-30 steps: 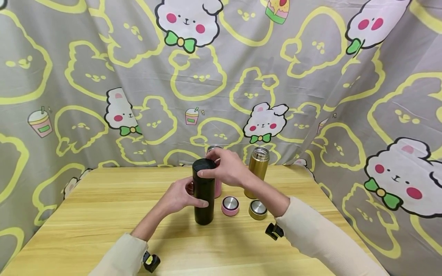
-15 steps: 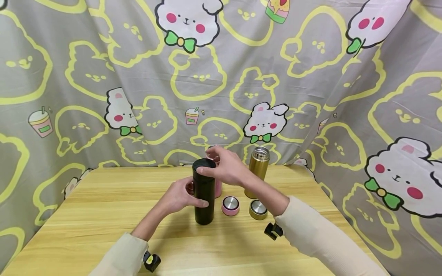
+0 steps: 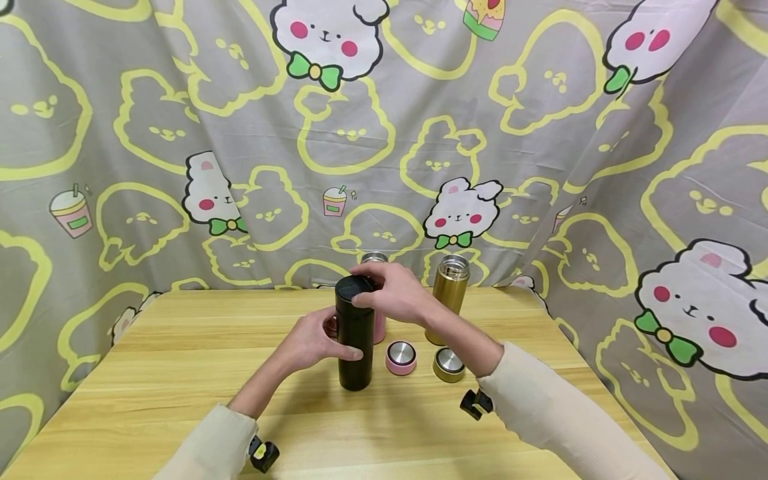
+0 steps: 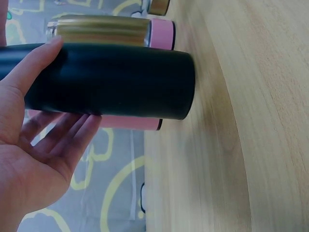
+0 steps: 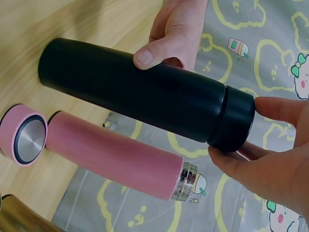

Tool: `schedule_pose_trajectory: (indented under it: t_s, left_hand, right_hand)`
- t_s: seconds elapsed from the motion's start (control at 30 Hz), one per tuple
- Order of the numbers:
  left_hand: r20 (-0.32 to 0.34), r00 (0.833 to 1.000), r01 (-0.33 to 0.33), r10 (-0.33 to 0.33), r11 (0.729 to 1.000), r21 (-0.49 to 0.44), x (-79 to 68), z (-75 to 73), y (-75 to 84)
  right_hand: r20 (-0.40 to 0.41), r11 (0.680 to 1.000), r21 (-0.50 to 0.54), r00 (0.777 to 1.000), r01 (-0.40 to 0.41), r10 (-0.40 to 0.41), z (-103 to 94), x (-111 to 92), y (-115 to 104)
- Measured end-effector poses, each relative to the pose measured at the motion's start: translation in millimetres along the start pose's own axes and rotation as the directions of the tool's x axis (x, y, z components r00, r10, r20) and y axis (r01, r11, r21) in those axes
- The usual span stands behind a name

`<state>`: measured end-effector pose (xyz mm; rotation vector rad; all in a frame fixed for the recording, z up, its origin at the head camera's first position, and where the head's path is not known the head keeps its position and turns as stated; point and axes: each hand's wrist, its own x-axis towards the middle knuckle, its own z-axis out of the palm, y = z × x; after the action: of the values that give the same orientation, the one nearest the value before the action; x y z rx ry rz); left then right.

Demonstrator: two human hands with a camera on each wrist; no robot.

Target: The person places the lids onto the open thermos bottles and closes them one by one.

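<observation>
A black thermos (image 3: pixel 354 347) stands upright on the wooden table. My left hand (image 3: pixel 309 341) grips its body from the left, the thumb across the front and the fingers curled behind, as the left wrist view also shows. At the top, my right hand (image 3: pixel 399 290) holds the black lid (image 5: pixel 237 118) between thumb and fingers. A narrow groove shows between lid and body in the right wrist view. Behind it stands a lidless pink thermos (image 5: pixel 116 154), partly hidden in the head view. To the right is a lidless gold thermos (image 3: pixel 449 290) with a bare steel mouth.
In front of the two lidless bottles, a pink lid (image 3: pixel 401 358) and a gold lid (image 3: pixel 449 365) lie on the table (image 3: pixel 198 353). A grey cartoon-print curtain (image 3: pixel 264 133) hangs right behind the table and along its right side.
The right hand's fingers, lifted and spread half a second ago, have come down round the lid's far side, and its thumb has shifted slightly right. The left hand and thermos stay in place.
</observation>
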<state>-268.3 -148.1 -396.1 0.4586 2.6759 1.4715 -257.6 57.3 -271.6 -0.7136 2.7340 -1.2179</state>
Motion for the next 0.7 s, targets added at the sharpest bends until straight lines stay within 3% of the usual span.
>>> schedule_pose_trajectory:
  t_s: [0.4,0.7]
  left_hand:
    - [-0.003,1.000,-0.002,0.002,1.000,-0.011,-0.3,0.5,-0.8]
    - [-0.002,1.000,0.004,-0.004,1.000,-0.001,0.0,0.9,-1.2]
  right_hand:
    - [-0.106,0.999,-0.047,0.994,0.012,-0.017,3.7,1.2,3.5]
    - [-0.062,0.998,-0.064,0.998,-0.002,-0.002,4.3,-1.6,1.5]
